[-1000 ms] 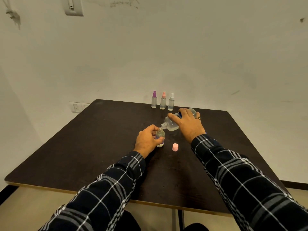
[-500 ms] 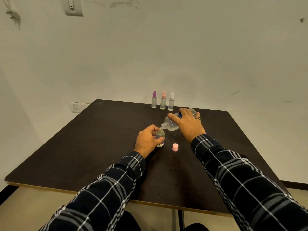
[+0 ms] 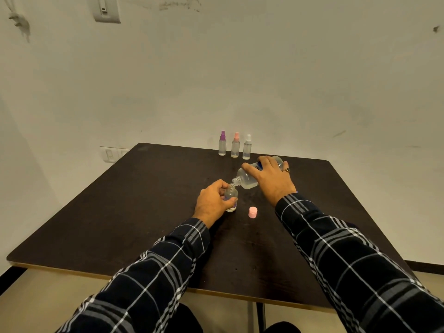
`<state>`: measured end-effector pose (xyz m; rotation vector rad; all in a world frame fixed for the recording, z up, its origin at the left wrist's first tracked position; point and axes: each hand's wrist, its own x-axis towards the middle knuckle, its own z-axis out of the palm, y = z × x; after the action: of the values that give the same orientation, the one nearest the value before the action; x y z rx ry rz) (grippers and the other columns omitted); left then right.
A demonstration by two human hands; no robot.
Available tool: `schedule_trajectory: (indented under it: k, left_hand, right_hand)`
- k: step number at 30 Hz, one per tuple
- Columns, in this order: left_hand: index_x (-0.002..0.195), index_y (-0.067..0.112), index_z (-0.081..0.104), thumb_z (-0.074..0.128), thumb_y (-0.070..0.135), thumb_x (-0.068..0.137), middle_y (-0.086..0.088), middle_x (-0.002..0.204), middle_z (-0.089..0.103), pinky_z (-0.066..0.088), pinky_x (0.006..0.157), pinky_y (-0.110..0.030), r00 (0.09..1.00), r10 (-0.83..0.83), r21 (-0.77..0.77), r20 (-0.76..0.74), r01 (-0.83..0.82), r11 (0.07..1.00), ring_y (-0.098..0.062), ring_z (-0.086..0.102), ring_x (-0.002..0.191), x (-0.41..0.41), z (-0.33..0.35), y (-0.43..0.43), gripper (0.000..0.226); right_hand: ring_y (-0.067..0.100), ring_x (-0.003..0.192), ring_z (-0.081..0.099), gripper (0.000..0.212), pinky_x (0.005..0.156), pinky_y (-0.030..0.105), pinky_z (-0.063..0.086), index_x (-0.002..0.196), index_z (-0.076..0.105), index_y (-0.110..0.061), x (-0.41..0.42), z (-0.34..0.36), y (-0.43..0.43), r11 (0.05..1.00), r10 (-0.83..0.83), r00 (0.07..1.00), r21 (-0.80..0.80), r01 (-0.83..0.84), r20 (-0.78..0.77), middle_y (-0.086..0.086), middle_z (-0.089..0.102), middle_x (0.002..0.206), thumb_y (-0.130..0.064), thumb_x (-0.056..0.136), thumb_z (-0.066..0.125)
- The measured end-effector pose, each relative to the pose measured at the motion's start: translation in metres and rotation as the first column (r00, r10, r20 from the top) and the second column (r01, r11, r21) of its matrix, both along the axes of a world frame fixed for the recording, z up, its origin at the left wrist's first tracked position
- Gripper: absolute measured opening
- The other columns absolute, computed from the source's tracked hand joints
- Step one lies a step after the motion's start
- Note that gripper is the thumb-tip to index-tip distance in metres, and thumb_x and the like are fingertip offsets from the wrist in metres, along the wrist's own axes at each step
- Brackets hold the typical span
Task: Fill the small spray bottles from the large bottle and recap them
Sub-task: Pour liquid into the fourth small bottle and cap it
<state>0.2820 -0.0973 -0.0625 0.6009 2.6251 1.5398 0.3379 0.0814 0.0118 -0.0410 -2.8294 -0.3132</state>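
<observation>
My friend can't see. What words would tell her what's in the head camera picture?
A person's right hand tips a large clear bottle over a small open bottle held upright by the left hand on a dark table. A pink cap stands nearby; three capped spray bottles line the far edge.

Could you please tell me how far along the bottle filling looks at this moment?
Looks done: three capped spray bottles stand in a row at the table's far edge; their fill level is hard to judge. In hand: the left hand steadies an open small bottle while the right hand tips the large bottle over its mouth. Left: finishing the pour and putting on the pink cap lying beside it.
</observation>
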Motion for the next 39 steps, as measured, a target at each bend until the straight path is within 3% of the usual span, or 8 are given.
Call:
schedule_trajectory:
  k: [4, 9, 12, 17, 23, 30, 35, 39]
  left_hand:
    - [0.108, 0.028, 0.066, 0.083, 0.022, 0.083, 0.012, 0.097, 0.074, 0.059, 0.094, -0.032, 1.0, -0.005, 0.013, 0.013, 0.005, 1.0, 0.001, 0.07, 0.091, 0.001, 0.001, 0.0, 0.03]
    - [0.106, 0.028, 0.067, 0.084, 0.022, 0.082, 0.012, 0.095, 0.076, 0.06, 0.091, -0.032, 1.0, -0.007, 0.016, -0.001, 0.007, 1.0, 0.002, 0.072, 0.087, 0.0, 0.0, -0.001, 0.03]
    - [0.105, 0.029, 0.067, 0.084, 0.022, 0.082, 0.012, 0.094, 0.076, 0.06, 0.091, -0.031, 1.0, -0.007, 0.016, -0.006, 0.007, 1.0, 0.002, 0.072, 0.087, 0.0, -0.001, -0.001, 0.029]
    - [0.108, 0.027, 0.067, 0.084, 0.023, 0.082, 0.01, 0.098, 0.075, 0.06, 0.09, -0.028, 1.0, -0.01, 0.004, -0.01, 0.01, 1.0, 0.001, 0.071, 0.089, -0.001, 0.0, -0.001, 0.031]
    - [0.109, 0.027, 0.066, 0.084, 0.022, 0.083, 0.014, 0.097, 0.072, 0.056, 0.084, -0.018, 1.0, -0.003, -0.002, -0.021, 0.003, 1.0, 0.005, 0.068, 0.087, 0.001, 0.001, -0.001, 0.032]
    - [0.111, 0.027, 0.065, 0.083, 0.024, 0.083, 0.014, 0.099, 0.071, 0.055, 0.085, -0.019, 1.0, 0.01, -0.017, -0.02, -0.01, 1.0, 0.005, 0.066, 0.089, 0.002, 0.001, -0.001, 0.033]
    - [0.111, 0.027, 0.065, 0.083, 0.024, 0.083, 0.015, 0.1, 0.071, 0.057, 0.087, -0.021, 1.0, 0.013, -0.017, -0.02, -0.013, 1.0, 0.004, 0.067, 0.091, 0.001, 0.0, 0.0, 0.034]
    - [0.111, 0.027, 0.065, 0.084, 0.023, 0.083, 0.014, 0.1, 0.071, 0.057, 0.087, -0.022, 1.0, 0.008, -0.007, -0.012, -0.008, 1.0, 0.003, 0.068, 0.091, 0.001, 0.0, 0.001, 0.034]
  right_hand:
    - [0.032, 0.14, 0.026, 0.079, 0.109, 0.065, 0.027, 0.146, 0.026, -0.04, 0.001, -0.003, -0.001, 0.998, -0.023, 1.0, -0.057, 0.023, 0.002, 0.012, 0.031, 0.148, -0.014, 0.087, 0.072]
    - [0.031, 0.13, 0.04, 0.07, 0.102, 0.064, 0.039, 0.14, 0.031, -0.041, 0.003, -0.016, -0.001, 0.962, -0.07, 0.997, -0.264, 0.075, 0.029, 0.008, 0.041, 0.136, -0.013, 0.088, 0.067]
    - [0.031, 0.128, 0.043, 0.074, 0.099, 0.056, 0.047, 0.144, 0.03, -0.04, 0.003, -0.019, -0.001, 0.936, -0.08, 0.994, -0.338, 0.1, 0.071, 0.009, 0.042, 0.136, -0.009, 0.087, 0.066]
    - [0.03, 0.125, 0.046, 0.073, 0.101, 0.053, 0.048, 0.143, 0.033, -0.039, 0.001, -0.024, 0.002, 0.879, -0.08, 0.994, -0.465, 0.107, 0.078, 0.009, 0.044, 0.135, -0.011, 0.086, 0.069]
    - [0.028, 0.125, 0.054, 0.076, 0.108, 0.046, 0.044, 0.144, 0.034, -0.029, 0.001, -0.025, 0.006, 0.592, -0.127, 0.991, -0.805, 0.035, -0.051, 0.009, 0.053, 0.138, -0.014, 0.082, 0.076]
    - [0.029, 0.133, 0.049, 0.084, 0.111, 0.049, 0.041, 0.149, 0.024, -0.023, 0.007, -0.038, 0.012, 0.357, -0.198, 0.98, -0.934, 0.035, -0.039, 0.008, 0.05, 0.145, -0.012, 0.083, 0.076]
    - [0.028, 0.138, 0.044, 0.082, 0.114, 0.049, 0.036, 0.15, 0.024, -0.022, 0.013, -0.045, 0.018, 0.262, -0.233, 0.972, -0.965, 0.025, -0.039, 0.007, 0.045, 0.15, -0.008, 0.085, 0.073]
    - [0.027, 0.137, 0.045, 0.078, 0.113, 0.044, 0.038, 0.15, 0.027, -0.016, 0.015, -0.047, 0.023, 0.294, -0.202, 0.976, -0.946, 0.138, 0.08, 0.009, 0.046, 0.149, -0.019, 0.087, 0.073]
